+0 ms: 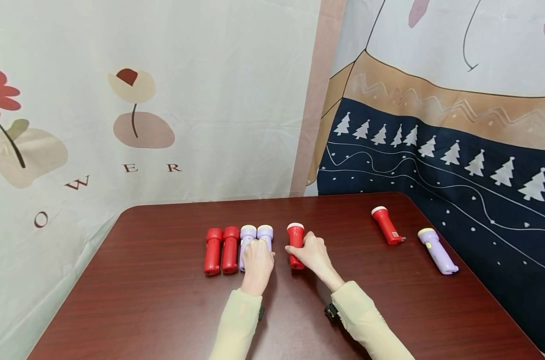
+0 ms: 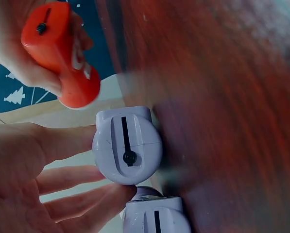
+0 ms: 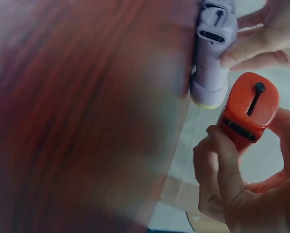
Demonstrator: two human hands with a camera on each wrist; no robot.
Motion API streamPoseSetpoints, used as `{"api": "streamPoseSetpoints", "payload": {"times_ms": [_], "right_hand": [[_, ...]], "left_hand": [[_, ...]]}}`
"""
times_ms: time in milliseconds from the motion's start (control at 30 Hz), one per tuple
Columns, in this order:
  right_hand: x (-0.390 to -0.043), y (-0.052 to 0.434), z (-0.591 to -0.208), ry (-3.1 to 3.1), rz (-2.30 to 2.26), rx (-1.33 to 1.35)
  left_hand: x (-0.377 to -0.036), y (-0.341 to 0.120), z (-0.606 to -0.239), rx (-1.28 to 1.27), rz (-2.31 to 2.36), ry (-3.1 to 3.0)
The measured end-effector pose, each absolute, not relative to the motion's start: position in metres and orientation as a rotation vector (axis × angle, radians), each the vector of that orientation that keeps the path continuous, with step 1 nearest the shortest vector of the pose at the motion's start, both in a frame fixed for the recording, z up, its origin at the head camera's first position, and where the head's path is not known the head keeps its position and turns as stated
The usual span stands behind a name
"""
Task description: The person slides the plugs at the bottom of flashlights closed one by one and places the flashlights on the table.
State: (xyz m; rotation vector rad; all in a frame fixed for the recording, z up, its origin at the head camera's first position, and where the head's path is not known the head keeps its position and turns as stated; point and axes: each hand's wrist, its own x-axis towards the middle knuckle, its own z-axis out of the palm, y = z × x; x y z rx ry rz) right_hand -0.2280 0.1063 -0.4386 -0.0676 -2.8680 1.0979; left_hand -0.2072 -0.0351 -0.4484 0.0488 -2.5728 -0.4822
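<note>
My left hand pinches the right-hand one of two lavender flashlights between thumb and fingers. In the left wrist view the round tail of this flashlight faces the camera, its slot showing. Beside it, on the left, lies the other lavender flashlight, partly hidden by my hand. A little to the right, my right hand grips a red flashlight with a white rim. Its squarish tail shows in the right wrist view. A gap separates the red flashlight from the lavender pair.
Two red flashlights lie side by side left of the lavender pair. Another red flashlight and a lavender flashlight lie apart near the right edge of the brown table. Printed cloth hangs behind the table and along its right side.
</note>
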Motion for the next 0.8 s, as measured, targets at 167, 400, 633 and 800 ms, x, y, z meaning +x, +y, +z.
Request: {"api": "streamPoseSetpoints", "payload": {"times_ms": [167,400,633,800], "right_hand": [[-0.232,0.092,-0.440,-2.909,1.025,-0.039],[-0.238,0.076,-0.442,-2.973,0.906,0.006],[-0.243,0.068,-0.443,-2.985,0.854,0.031],[-0.244,0.067,-0.443,-3.006,0.857,0.026]], "left_hand": [[-0.208,-0.035,-0.447,0.080,-0.495,-2.599],[-0.210,-0.035,-0.447,0.081,-0.527,-2.599],[-0.210,-0.034,-0.448,0.076,-0.523,-2.587],[-0.210,-0.034,-0.449,0.078,-0.522,-2.585]]}}
